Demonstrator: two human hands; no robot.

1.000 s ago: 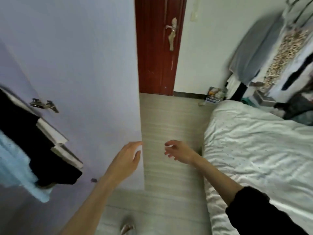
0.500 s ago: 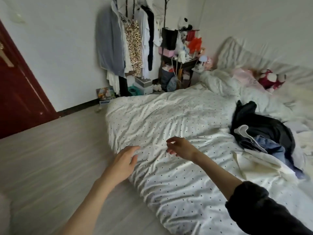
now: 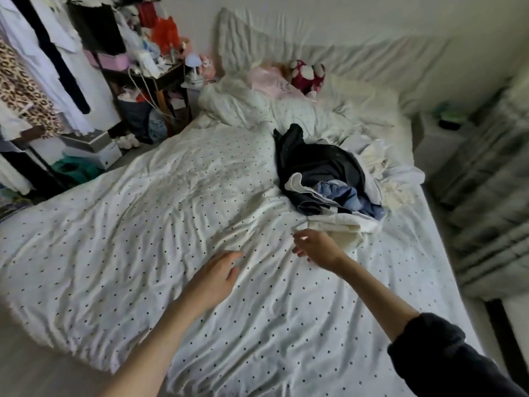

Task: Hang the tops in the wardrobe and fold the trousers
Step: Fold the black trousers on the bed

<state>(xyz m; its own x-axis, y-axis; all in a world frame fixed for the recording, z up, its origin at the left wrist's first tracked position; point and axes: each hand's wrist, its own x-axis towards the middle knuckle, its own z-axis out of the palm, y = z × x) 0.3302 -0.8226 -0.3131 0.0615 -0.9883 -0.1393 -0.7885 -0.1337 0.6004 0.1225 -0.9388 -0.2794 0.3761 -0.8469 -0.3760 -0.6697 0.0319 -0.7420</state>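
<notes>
Both empty. Left hand held out over the dotted duvet, fingers straight and loosely together, palm down; whether brushing the cover or just above it, cannot tell. Right hand reaching forward, fingers loosely spread and slightly bent, gripping nothing, fingertips just short of the cream garment.

Just beyond the right hand: that cream garment at the near edge of the clothes pile. Further out, heaped on it, a black garment with a white-lined edge, then blue fabric and pale pieces to the right. Which are tops and which trousers, impossible to tell from the crumple. Nothing folded anywhere near either hand.

Well off to the left of the left hand: a clothes rack with hung garments, a leopard print among them. No wardrobe in view.

Judged from this: plenty left. Whole pile unsorted, no trousers folded in sight, number of tops already hung unknown. Likely step in hand: picking the next garment off the pile, probably the cream one nearest the right fingertips.
</notes>
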